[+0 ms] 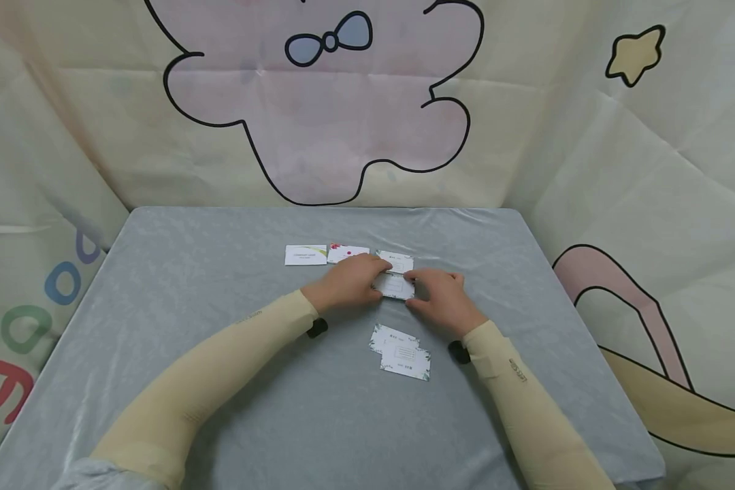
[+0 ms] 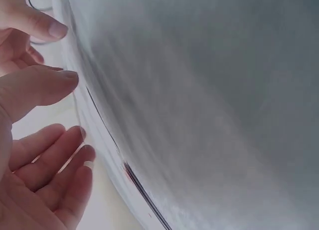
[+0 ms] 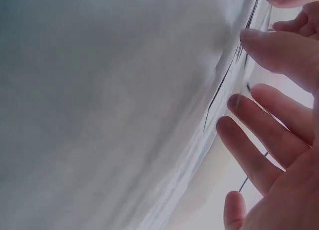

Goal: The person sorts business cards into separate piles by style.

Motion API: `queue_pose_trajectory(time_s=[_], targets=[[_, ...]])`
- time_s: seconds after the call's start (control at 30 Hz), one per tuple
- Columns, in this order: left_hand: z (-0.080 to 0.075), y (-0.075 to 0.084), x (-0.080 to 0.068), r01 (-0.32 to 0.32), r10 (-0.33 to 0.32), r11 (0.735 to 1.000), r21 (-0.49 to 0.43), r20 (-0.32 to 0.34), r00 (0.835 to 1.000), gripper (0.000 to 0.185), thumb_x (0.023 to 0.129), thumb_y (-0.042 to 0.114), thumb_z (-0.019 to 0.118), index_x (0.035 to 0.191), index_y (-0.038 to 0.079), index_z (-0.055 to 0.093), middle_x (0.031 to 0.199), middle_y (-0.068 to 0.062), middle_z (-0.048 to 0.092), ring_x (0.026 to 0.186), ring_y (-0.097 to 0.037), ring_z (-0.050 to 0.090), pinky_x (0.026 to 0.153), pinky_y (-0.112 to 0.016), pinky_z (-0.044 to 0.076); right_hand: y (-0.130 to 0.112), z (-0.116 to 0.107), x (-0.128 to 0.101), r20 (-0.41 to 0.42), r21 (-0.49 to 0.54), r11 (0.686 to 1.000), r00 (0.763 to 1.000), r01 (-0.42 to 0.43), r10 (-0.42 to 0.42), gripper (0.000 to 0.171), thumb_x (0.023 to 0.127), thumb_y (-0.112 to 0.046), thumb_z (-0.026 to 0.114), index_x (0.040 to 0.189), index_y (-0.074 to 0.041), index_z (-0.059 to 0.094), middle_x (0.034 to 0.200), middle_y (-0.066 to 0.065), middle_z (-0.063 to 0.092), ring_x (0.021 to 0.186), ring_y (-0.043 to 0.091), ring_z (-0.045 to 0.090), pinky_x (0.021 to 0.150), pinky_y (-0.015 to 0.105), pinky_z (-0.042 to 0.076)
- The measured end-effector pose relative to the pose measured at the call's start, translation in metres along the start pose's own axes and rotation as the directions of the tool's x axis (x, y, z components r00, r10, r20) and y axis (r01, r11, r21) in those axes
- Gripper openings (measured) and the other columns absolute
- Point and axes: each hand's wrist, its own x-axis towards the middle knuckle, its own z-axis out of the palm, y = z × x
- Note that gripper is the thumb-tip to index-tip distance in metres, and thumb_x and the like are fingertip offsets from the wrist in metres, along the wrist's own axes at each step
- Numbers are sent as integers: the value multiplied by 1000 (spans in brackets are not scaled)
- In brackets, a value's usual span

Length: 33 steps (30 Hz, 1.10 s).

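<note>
left hand [image 1: 347, 281] | right hand [image 1: 442, 297] | both palms down, fingers pinching card [image 1: 395, 288]

Grey cloth-covered table [image 1: 220, 286]: landmark; bears no lettering.
White cards with leafy borders [image 1: 401, 352], near edge of table: print too small to read.
White card with green swoosh [image 1: 305, 255], far part of table: line of print, illegible.
Cream backdrop sheet [image 1: 30, 299], left of table: large coloured round letters, cut off, unreadable.
Cream sleeves [image 1: 220, 367]: small marks, illegible.
</note>
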Motion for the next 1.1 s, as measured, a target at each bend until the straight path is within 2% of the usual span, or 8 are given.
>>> queue_pose_trajectory(time_s=[0.27, 0.43, 1.1], targets=[[-2, -16, 36, 54, -54, 998, -10, 21, 998, 57, 97, 20, 79, 150, 8, 61, 147, -8, 67, 137, -25, 63, 117, -42, 50, 21, -2, 34, 14, 10, 996, 996, -88, 88, 56, 97, -24, 82, 149, -13, 64, 151, 13, 66, 143, 36, 60, 100, 58, 32], [-1, -22, 50, 47, -48, 999, 12, 34, 998, 57, 98, 20, 78, 151, 7, 61, 147, -10, 66, 138, -27, 63, 118, -43, 49, 27, -1, 45, 4, 29, 995, 995, -96, 96, 55, 96, -20, 81, 148, -11, 64, 150, 14, 66, 142, 35, 61, 99, 57, 31], [-5, -29, 63, 73, -75, 997, 34, 71, 995, 55, 101, 21, 74, 153, 7, 60, 149, -12, 66, 139, -30, 62, 119, -46, 49, 33, -4, 63, 51, 54, 992, 992, -118, 115, 54, 97, -21, 80, 148, -10, 64, 152, 14, 65, 142, 35, 59, 101, 60, 31]])
